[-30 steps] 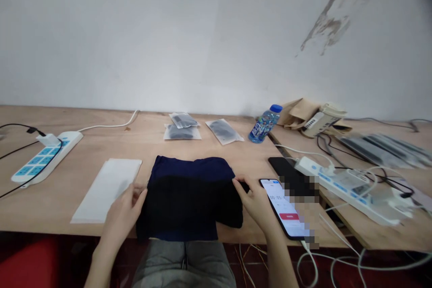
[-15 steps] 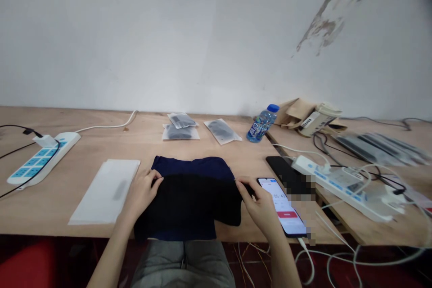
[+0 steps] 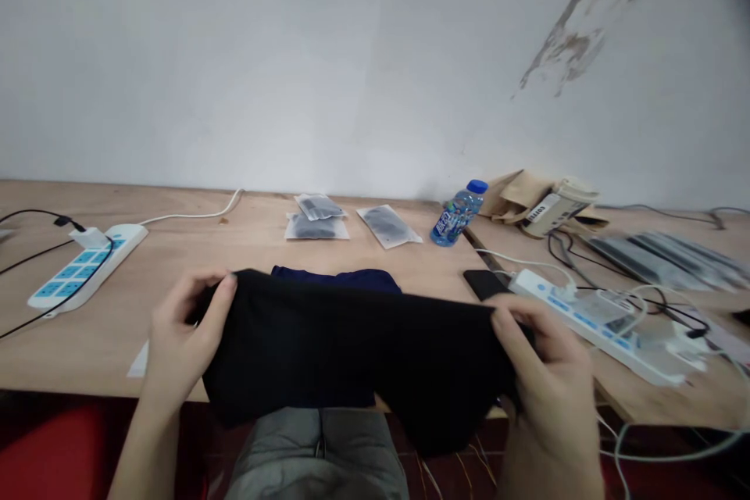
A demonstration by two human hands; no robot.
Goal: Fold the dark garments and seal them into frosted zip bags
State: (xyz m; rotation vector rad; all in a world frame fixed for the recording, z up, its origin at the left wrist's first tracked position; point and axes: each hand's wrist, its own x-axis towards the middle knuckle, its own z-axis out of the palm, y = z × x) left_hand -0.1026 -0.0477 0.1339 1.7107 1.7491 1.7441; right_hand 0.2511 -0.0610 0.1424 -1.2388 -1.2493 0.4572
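Observation:
A pair of black underpants (image 3: 357,359) is stretched sideways above the table's front edge. It has a straight upper edge and a notch between its lower parts. My left hand (image 3: 191,328) grips its left upper corner, thumb in front. My right hand (image 3: 542,355) grips the right upper corner in the same way. Behind the black cloth lies a dark blue cloth (image 3: 351,280) on the table, mostly covered from view. One corner of the white sheets (image 3: 139,362) shows beside my left wrist. The lit phone is hidden behind my right hand and the cloth.
Several frosted packets (image 3: 390,226) lie toward the back of the wooden table (image 3: 251,238), near a blue-capped bottle (image 3: 458,213). Power strips stand left (image 3: 87,269) and right (image 3: 591,320), with loose cables. A dark phone-like slab (image 3: 483,283) and a beige bag (image 3: 516,195) are on the right.
Both hands have lifted the black underpants off the blue cloth toward me and moved apart, stretching it wide. It now covers most of the blue cloth from view.

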